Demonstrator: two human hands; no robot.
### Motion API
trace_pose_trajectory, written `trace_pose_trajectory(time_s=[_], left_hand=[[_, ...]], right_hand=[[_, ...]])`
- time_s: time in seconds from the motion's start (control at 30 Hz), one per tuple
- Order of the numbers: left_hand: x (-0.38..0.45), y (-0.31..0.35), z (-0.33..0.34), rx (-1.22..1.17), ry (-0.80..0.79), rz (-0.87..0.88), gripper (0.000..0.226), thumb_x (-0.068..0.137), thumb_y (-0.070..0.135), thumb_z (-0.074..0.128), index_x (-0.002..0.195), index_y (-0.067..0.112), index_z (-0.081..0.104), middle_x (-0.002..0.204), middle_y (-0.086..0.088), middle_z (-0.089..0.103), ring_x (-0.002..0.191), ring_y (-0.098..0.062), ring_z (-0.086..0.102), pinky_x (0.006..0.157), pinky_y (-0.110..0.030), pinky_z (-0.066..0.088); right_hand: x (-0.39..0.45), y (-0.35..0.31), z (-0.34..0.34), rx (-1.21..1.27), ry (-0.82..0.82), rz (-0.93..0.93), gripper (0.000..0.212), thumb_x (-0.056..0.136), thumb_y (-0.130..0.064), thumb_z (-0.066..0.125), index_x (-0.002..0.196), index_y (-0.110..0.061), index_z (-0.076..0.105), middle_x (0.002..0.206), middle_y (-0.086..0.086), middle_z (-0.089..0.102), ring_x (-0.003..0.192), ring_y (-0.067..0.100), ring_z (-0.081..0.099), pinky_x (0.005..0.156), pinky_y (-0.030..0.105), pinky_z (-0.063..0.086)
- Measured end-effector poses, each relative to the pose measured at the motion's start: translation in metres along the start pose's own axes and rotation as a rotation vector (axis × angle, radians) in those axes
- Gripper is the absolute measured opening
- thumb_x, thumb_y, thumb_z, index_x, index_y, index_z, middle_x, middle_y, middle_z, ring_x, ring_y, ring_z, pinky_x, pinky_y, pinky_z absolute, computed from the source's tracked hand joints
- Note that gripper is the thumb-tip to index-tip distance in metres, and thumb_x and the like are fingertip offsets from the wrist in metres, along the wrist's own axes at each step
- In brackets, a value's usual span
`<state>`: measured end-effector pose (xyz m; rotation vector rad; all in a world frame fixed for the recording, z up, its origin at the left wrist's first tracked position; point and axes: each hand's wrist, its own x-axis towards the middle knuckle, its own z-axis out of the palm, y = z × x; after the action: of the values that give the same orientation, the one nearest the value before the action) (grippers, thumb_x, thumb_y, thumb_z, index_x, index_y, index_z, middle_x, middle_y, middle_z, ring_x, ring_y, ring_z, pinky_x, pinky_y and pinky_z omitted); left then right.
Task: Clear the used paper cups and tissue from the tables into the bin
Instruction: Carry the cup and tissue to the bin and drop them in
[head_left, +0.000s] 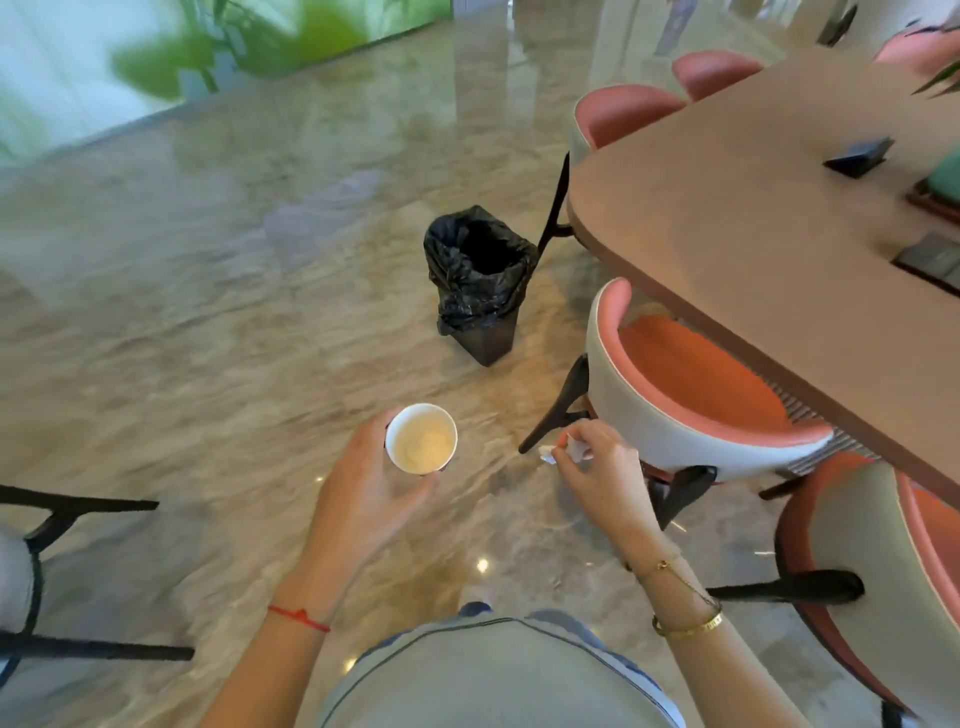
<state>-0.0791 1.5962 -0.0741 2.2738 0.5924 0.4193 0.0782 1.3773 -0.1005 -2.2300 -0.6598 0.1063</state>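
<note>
My left hand (363, 488) is wrapped around a white paper cup (422, 439), held upright with its open mouth facing up. My right hand (597, 462) pinches a small crumpled white tissue (563, 451) between its fingertips. Both hands hover over the marble floor. A black bin (480, 280) lined with a black plastic bag stands on the floor ahead, beyond both hands, its mouth open and dark inside.
A long brown table (753, 208) runs along the right, holding dark flat items (860, 156). Pink and white chairs (691, 400) are tucked against it, one close to my right hand. Black chair legs (67, 512) show at the left edge. The marble floor (234, 312) stretches ahead.
</note>
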Motion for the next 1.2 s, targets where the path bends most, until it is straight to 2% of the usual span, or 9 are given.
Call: trace_pose_trajectory(time_s=[0.1,0.23,0.33,0.47,0.73,0.8,0.9,1.1,1.2], left_hand=[[0.062,-0.005,0.001,0.01,-0.018,0.011,0.073,0.071,0.036,0.081,0.134,0.024,0.045,0.129,0.008,0.053,0.113,-0.014,0.054,0.091,-0.034,0.047],[0.138,-0.012,0.011,0.01,-0.035,0.017,0.074,0.071,0.038,0.08,0.135,0.025,0.044,0.13,0.006,0.052,0.112,-0.014,0.055,0.092,-0.032,0.047],[0.193,-0.018,0.023,0.011,-0.039,0.011,0.074,0.071,0.039,0.08,0.135,0.026,0.043,0.129,0.008,0.052,0.112,-0.014,0.055,0.092,-0.033,0.048],[0.272,-0.024,0.041,0.025,-0.034,-0.002,0.074,0.072,0.042,0.078,0.135,0.028,0.042,0.13,0.009,0.052,0.113,-0.012,0.053,0.092,-0.036,0.048],[0.437,-0.016,0.069,0.019,0.043,-0.04,0.071,0.072,0.041,0.078,0.133,0.027,0.044,0.126,0.017,0.049,0.11,-0.004,0.048,0.087,-0.025,0.043],[0.473,-0.015,0.074,0.033,0.051,-0.053,0.071,0.073,0.041,0.078,0.134,0.028,0.044,0.121,0.02,0.045,0.107,0.0,0.044,0.084,-0.021,0.039],[0.524,-0.02,0.083,0.036,0.045,-0.078,0.072,0.074,0.041,0.078,0.135,0.026,0.043,0.127,0.014,0.048,0.11,-0.003,0.046,0.085,-0.022,0.04],[0.624,-0.044,0.106,0.057,-0.01,-0.079,0.072,0.073,0.043,0.078,0.134,0.029,0.042,0.131,0.009,0.051,0.114,-0.011,0.051,0.086,-0.022,0.04],[0.677,-0.061,0.118,0.063,-0.055,-0.086,0.076,0.071,0.045,0.079,0.135,0.029,0.041,0.133,0.008,0.05,0.117,-0.012,0.05,0.092,-0.027,0.045]], right_hand=[[0.056,0.0,0.008,0.0,0.013,0.007,0.014,0.085,-0.023,0.064,0.076,-0.025,0.054,0.08,-0.012,0.056,0.082,0.005,0.052,0.07,0.026,0.048],[0.124,0.001,0.014,-0.003,0.014,0.03,0.036,0.084,-0.017,0.066,0.068,-0.035,0.039,0.076,-0.01,0.053,0.08,0.013,0.054,0.071,0.035,0.05],[0.181,0.011,0.022,0.0,0.006,0.045,0.024,0.085,-0.014,0.066,0.071,-0.021,0.048,0.075,-0.006,0.052,0.077,0.016,0.051,0.071,0.038,0.049],[0.265,0.024,0.031,-0.002,-0.018,0.03,0.012,0.086,-0.012,0.065,0.077,-0.011,0.056,0.078,-0.003,0.055,0.08,0.018,0.052,0.073,0.037,0.048],[0.442,0.051,0.035,-0.009,-0.097,0.013,0.017,0.087,-0.015,0.062,0.074,-0.018,0.053,0.075,-0.01,0.053,0.079,0.013,0.052,0.073,0.032,0.047],[0.481,0.054,0.037,-0.01,-0.116,-0.005,0.019,0.087,-0.014,0.062,0.073,-0.02,0.052,0.074,-0.012,0.051,0.077,0.01,0.05,0.07,0.027,0.045],[0.535,0.057,0.043,-0.001,-0.115,-0.016,0.026,0.087,-0.012,0.061,0.069,-0.025,0.047,0.072,-0.013,0.049,0.074,0.002,0.049,0.065,0.012,0.036],[0.631,0.069,0.064,0.014,-0.172,0.018,0.016,0.088,-0.017,0.062,0.076,-0.024,0.054,0.081,-0.007,0.058,0.082,0.011,0.054,0.069,0.022,0.043],[0.674,0.078,0.081,0.004,-0.191,0.06,0.011,0.088,-0.019,0.062,0.079,-0.02,0.056,0.083,-0.004,0.059,0.082,0.013,0.055,0.07,0.027,0.047]])
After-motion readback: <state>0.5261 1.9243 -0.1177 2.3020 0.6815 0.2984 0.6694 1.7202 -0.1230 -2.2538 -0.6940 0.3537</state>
